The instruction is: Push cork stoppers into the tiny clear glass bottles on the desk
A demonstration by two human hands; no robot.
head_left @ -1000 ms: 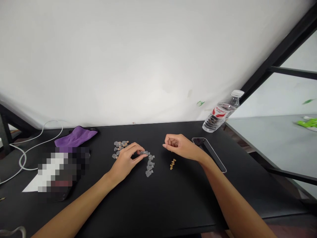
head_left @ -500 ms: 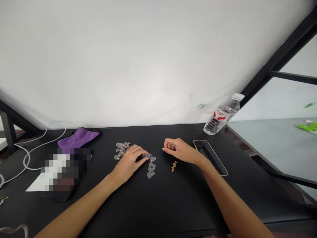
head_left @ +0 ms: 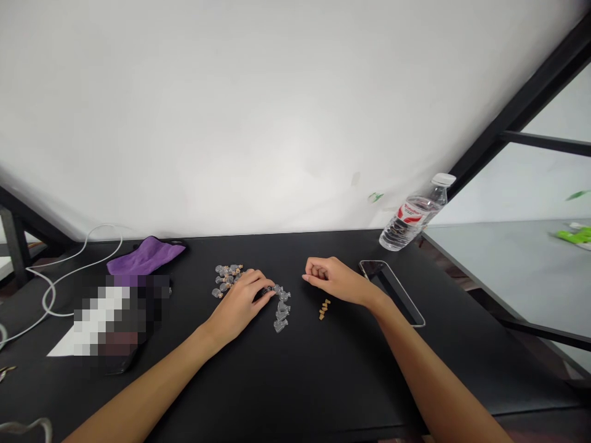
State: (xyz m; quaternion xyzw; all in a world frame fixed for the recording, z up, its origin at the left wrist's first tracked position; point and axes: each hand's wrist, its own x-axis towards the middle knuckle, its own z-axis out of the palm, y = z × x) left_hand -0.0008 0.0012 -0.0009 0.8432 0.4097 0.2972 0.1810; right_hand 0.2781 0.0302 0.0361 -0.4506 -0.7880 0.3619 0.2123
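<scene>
A purple cloth [head_left: 145, 257] lies left of some corked glass bottles [head_left: 223, 279]. Alongside, the left hand [head_left: 243, 299] has thumb and forefinger nearly together at a small clear bottle [head_left: 277, 288]; whether they grip it, I cannot tell. Uncorked bottles [head_left: 281, 311] line up nearer the person, then small corks [head_left: 324, 310], then the right hand [head_left: 333, 278], loosely fisted.

text: none legible | bottle label [head_left: 410, 214]: red lettering [head_left: 412, 208], too blurred to read
</scene>
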